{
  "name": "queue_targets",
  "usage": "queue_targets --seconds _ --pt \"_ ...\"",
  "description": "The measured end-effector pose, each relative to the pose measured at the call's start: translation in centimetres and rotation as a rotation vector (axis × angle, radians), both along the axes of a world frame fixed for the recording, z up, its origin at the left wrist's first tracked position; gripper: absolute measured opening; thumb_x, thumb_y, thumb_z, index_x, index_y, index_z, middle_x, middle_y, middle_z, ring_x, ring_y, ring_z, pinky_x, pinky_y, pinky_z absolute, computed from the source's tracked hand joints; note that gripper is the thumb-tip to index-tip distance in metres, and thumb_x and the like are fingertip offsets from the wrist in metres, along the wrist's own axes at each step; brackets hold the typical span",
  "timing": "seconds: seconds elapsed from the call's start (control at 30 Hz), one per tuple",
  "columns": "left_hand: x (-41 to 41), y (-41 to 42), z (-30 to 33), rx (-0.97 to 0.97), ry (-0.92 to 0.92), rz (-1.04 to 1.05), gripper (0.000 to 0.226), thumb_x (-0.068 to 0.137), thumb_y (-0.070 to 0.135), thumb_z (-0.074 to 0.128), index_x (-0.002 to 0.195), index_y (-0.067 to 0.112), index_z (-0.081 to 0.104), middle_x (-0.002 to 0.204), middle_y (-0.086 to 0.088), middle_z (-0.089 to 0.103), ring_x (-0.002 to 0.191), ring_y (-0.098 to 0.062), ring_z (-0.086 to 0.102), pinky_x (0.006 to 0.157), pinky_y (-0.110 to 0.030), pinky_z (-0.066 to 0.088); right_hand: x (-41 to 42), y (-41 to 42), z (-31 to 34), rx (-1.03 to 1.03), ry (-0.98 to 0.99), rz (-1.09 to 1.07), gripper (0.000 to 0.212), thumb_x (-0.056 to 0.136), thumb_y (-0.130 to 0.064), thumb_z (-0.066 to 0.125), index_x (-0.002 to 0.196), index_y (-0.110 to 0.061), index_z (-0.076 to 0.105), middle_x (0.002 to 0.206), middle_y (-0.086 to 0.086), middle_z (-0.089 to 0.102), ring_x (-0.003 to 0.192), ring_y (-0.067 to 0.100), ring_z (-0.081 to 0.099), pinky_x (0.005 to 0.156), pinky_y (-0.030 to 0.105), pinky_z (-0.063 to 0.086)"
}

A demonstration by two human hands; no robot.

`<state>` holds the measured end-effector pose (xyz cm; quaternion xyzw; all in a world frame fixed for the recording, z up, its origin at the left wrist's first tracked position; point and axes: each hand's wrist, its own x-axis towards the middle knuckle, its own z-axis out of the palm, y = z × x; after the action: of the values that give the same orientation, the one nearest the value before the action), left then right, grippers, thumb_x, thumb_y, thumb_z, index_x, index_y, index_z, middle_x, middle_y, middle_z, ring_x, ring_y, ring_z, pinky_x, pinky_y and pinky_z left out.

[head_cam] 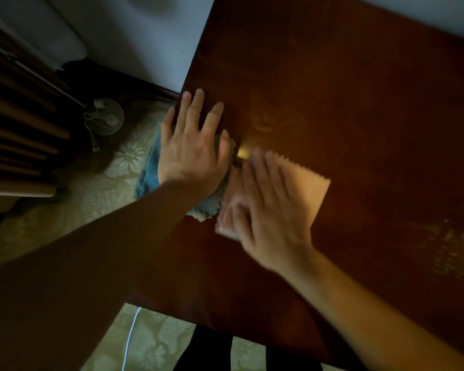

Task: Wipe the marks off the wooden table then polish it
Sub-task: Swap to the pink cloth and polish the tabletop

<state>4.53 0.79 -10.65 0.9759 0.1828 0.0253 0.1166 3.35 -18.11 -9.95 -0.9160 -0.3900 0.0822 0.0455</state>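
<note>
A dark wooden table (346,103) fills the right of the view. My left hand (190,148) lies flat with straight fingers at the table's left edge, pressing on a blue-grey terry cloth (148,172) that hangs over that edge. My right hand (268,207), blurred by motion, lies flat on a pale pink cloth (314,191) with a zigzag edge, just right of the blue cloth. Whitish marks (456,245) show on the wood at the right.
Left of the table is a patterned pale carpet (105,188), with a small round fan (107,116) lying on it and dark slatted furniture (16,129) at far left. A white cable (130,341) runs on the floor by the table's near edge.
</note>
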Motion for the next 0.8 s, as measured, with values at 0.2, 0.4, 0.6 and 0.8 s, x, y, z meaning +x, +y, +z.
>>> queue_targets --seconds 0.2,0.4,0.6,0.8 --pt "0.0 -0.2 -0.1 -0.023 -0.004 -0.007 0.055 0.1 0.044 0.028 0.151 0.023 0.035 0.163 -0.013 0.024 0.153 -0.028 0.014 0.122 -0.048 0.012 3.4 -0.6 -0.1 -0.001 -0.03 0.149 0.071 0.103 -0.053 0.026 0.156 -0.006 0.03 0.167 0.015 0.019 0.157 0.029 0.011 0.127 0.048 0.009" --pt "-0.2 -0.2 -0.1 -0.019 -0.035 -0.004 0.055 0.099 0.044 0.031 0.149 0.022 0.038 0.161 -0.015 0.029 0.152 -0.029 0.019 0.121 -0.053 0.018 12.2 2.2 0.0 0.009 -0.054 -0.15 0.07 0.103 -0.049 0.022 0.161 -0.01 0.019 0.17 0.017 0.009 0.158 0.029 0.002 0.129 0.044 0.003" --pt "-0.2 0.1 -0.1 -0.012 -0.018 -0.001 0.057 0.098 0.044 0.032 0.149 0.021 0.038 0.161 -0.015 0.029 0.151 -0.03 0.019 0.12 -0.051 0.019 7.0 2.3 -0.3 -0.011 -0.026 -0.087 0.068 0.105 -0.05 0.02 0.161 -0.012 0.016 0.169 0.018 0.007 0.158 0.031 0.001 0.128 0.048 0.006" --pt "-0.1 0.6 0.2 -0.024 -0.009 -0.014 0.058 0.097 0.044 0.034 0.149 0.02 0.039 0.16 -0.016 0.03 0.151 -0.029 0.019 0.121 -0.051 0.017 11.7 3.2 -0.1 0.058 -0.042 0.029 0.066 0.104 -0.051 0.027 0.16 -0.017 0.027 0.169 0.014 0.017 0.157 0.029 0.009 0.128 0.044 0.004"
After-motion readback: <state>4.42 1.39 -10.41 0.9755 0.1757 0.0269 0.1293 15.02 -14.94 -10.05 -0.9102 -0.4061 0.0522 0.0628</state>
